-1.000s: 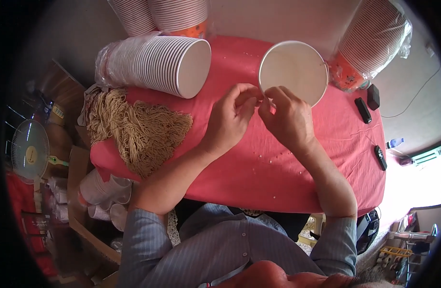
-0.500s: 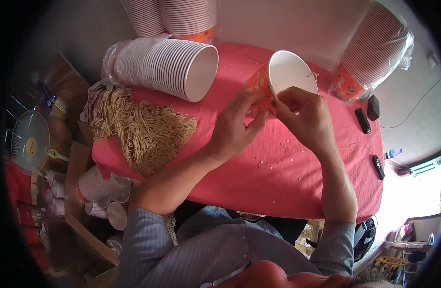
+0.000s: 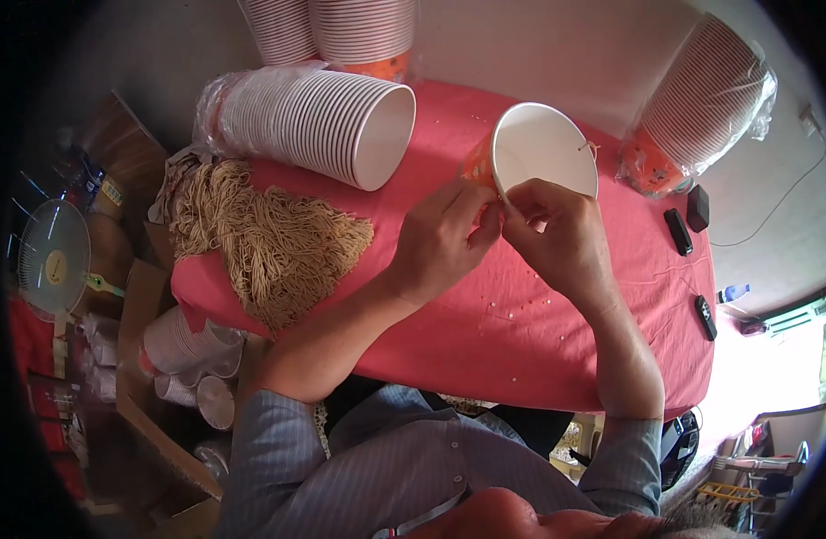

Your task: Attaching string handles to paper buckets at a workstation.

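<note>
A large paper bucket (image 3: 532, 148), white inside with an orange printed outside, leans on the red-covered table with its mouth up and toward me. A short beige string (image 3: 590, 147) pokes through its wall near the right rim. My left hand (image 3: 444, 235) pinches the outside of the bucket at the near-left rim, fingers closed. Close beside it at the near rim is my right hand (image 3: 561, 235), thumb and fingers pinched together and partly over the bucket's mouth. Whatever lies between the right fingertips is hidden.
A stack of nested buckets (image 3: 314, 121) lies at left by a heap of beige strings (image 3: 269, 247). Wrapped stacks (image 3: 696, 103) stand at the far right and back. Small black objects (image 3: 678, 232) and scattered bits lie on the red cloth (image 3: 431, 346); a cardboard box (image 3: 152, 404) stands lower left.
My right hand has shifted left toward my left hand, and the fingertips of both now come together at the near rim. The bucket has moved slightly left and its mouth faces up more.
</note>
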{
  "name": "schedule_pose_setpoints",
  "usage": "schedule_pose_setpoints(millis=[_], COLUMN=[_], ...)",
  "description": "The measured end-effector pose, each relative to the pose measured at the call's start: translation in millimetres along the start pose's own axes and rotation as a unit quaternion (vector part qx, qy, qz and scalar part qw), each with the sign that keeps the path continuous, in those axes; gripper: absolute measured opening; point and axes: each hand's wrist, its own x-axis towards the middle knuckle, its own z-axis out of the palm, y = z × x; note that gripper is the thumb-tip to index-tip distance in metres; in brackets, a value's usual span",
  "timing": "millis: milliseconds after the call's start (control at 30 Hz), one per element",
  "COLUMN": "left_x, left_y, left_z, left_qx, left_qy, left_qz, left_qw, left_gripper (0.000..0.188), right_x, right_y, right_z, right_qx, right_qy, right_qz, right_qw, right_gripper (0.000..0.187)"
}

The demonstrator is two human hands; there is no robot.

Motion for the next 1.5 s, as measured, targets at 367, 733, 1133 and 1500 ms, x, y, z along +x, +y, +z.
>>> schedule_pose_setpoints(millis=[367,733,1133,1500], left_x=[-3,4,9,13], left_y=[-13,-16,-27,-23], left_z=[4,-9,-10,-11], left_qx=[-0.285,-0.341,-0.337,-0.328], left_qy=[-0.017,-0.006,0.032,0.021], left_qz=[-0.188,-0.196,-0.194,-0.232], left_qw=[0.940,0.919,0.921,0.916], left_gripper=[0.006,0.007,0.005,0.008], right_x=[12,19,21,35], right_y=[18,33,52,70], right_z=[-7,-16,-23,-89], right_qx=[0.025,-0.072,-0.250,-0.071], right_qy=[0.014,0.070,0.094,0.186], right_qz=[-0.003,-0.078,-0.181,-0.062], right_qw=[1.000,0.992,0.946,0.978], right_gripper=[0.031,0.026,0.020,0.034])
